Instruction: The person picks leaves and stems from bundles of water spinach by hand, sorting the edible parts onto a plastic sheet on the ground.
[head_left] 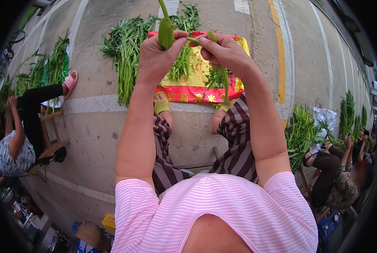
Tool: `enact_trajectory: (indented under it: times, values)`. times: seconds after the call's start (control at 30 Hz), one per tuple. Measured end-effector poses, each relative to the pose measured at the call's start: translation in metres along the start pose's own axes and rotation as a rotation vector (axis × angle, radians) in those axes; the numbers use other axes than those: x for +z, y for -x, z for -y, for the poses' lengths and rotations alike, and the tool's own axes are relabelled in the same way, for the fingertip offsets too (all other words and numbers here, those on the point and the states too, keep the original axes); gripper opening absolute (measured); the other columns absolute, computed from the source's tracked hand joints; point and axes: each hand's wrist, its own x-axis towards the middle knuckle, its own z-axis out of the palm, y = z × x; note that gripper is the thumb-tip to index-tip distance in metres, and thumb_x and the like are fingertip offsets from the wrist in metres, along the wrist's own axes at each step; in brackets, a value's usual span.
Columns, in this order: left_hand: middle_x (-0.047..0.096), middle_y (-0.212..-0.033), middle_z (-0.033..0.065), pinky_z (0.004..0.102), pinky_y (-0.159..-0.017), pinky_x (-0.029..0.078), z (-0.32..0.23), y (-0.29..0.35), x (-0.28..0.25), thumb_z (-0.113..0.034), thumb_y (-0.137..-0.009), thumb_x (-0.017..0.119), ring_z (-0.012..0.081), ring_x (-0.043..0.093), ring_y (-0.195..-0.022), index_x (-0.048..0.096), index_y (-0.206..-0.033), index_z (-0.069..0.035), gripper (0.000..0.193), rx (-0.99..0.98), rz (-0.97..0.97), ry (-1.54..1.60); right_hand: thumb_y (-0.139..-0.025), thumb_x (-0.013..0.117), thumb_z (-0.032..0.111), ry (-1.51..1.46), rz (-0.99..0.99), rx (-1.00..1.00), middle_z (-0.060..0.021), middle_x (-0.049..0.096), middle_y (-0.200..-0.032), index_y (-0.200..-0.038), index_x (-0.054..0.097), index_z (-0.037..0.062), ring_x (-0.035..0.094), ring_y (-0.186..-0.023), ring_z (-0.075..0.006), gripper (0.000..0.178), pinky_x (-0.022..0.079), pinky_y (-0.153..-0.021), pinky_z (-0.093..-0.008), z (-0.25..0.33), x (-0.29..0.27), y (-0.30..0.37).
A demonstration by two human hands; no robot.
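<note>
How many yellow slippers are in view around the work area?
2: one yellow slipper on the wearer's left foot, another yellow slipper on the right foot. Others may be hidden.

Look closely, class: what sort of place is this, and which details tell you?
Probably an outdoor roadside or parking area: a yellow painted line runs along the paving, leafy greens lie heaped on the ground, and at the left another person sits near more greens.
</note>
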Motion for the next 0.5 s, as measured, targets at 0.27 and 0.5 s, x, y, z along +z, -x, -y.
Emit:
enact_trajectory:
  times: [0.27, 0.5]
  values:
    - [0.070, -0.085, -0.0016, 0.0202, -0.061, 0.048, 0.009, -0.003, 0.006, -0.008, -0.086, 0.073, 0.0025, 0.059, -0.073, 0.073, -0.098, -0.002, 0.013, 0.237, -0.035, -0.197, -0.097, 0.060, 0.035, 0.020, -0.092, -0.069, 0.0045, 0.055, -0.068, -0.107, 0.065, 0.0052, 0.048, -0.060, -0.0044, 0.032, 0.042, -0.055, -0.0228, -0.005, 0.002, 0.001]
    - [0.069, -0.080, -0.0016, 0.0213, -0.063, 0.049, 0.000, 0.001, 0.009, -0.008, -0.084, 0.074, 0.0023, 0.059, -0.072, 0.073, -0.096, -0.002, 0.014, 0.186, -0.038, -0.288, -0.091, 0.069, 0.024, 0.245, -0.206, -0.270, 0.0012, 0.055, -0.063, -0.104, 0.066, 0.0055, 0.050, -0.058, -0.0054, 0.023, 0.042, -0.052, -0.0256, -0.011, 0.009, -0.002]
